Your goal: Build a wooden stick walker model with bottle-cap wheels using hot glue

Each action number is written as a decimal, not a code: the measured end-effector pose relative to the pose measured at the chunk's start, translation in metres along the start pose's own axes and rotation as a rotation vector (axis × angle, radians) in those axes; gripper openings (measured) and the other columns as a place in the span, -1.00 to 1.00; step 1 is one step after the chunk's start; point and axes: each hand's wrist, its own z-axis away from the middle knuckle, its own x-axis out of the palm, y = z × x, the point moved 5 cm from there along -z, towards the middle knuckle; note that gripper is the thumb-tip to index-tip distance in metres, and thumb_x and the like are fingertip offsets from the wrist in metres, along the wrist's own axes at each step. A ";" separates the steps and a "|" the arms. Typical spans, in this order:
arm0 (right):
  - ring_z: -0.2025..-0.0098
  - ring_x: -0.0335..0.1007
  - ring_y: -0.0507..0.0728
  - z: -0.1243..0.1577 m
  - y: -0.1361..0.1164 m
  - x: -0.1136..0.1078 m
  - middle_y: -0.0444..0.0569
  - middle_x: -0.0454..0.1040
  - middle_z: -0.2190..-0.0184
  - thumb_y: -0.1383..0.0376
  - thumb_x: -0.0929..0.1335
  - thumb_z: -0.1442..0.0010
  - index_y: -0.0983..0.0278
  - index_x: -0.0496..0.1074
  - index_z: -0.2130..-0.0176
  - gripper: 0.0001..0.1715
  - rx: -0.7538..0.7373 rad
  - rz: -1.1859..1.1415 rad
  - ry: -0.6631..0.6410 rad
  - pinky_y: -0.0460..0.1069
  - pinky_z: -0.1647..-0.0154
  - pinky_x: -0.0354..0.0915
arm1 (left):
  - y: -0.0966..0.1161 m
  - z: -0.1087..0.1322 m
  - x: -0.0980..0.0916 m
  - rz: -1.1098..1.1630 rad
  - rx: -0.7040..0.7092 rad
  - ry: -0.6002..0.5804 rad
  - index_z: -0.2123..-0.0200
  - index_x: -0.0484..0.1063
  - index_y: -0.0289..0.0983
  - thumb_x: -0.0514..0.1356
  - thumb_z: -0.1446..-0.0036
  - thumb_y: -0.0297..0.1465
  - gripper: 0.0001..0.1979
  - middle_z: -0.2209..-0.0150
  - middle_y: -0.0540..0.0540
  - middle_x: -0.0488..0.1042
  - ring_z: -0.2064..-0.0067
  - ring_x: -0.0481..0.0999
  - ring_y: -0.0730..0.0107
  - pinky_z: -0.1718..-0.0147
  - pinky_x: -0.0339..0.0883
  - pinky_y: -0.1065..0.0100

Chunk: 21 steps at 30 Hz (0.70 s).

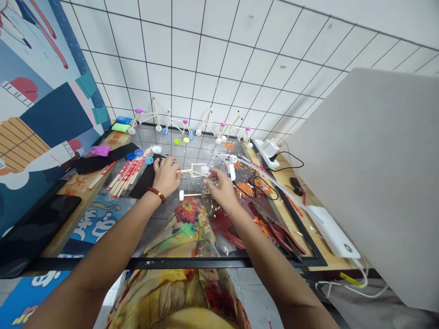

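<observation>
My left hand (167, 175), with a bead bracelet on its wrist, grips the left end of a small frame made of thin wooden sticks (194, 170) just above a glass tabletop (192, 151). My right hand (219, 185) holds the frame's right side, fingertips at a white bottle cap (205, 169) fixed to it. A loose stick with a white cap on its end (187, 195) lies on the glass between my wrists. A white glue gun (228, 161) stands just right of my right hand.
A bundle of chopsticks (127, 173) and blue caps (139, 152) lie to the left. Several finished stick-and-cap bicycle models (178, 123) line the tiled wall. A power strip (269, 151), cables, red pliers (284, 235) and a white adapter (332, 230) sit on the right.
</observation>
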 end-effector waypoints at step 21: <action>0.38 0.41 0.10 0.002 -0.009 0.013 -0.06 0.59 0.40 0.12 0.39 -0.15 0.21 0.61 0.32 -0.75 -0.040 -0.157 0.124 0.01 0.23 0.32 | -0.005 -0.001 0.001 0.626 -0.088 0.159 -0.18 0.34 -0.22 0.23 -0.04 -0.55 -0.41 -0.14 -0.22 0.36 0.29 0.57 0.45 0.16 0.54 0.27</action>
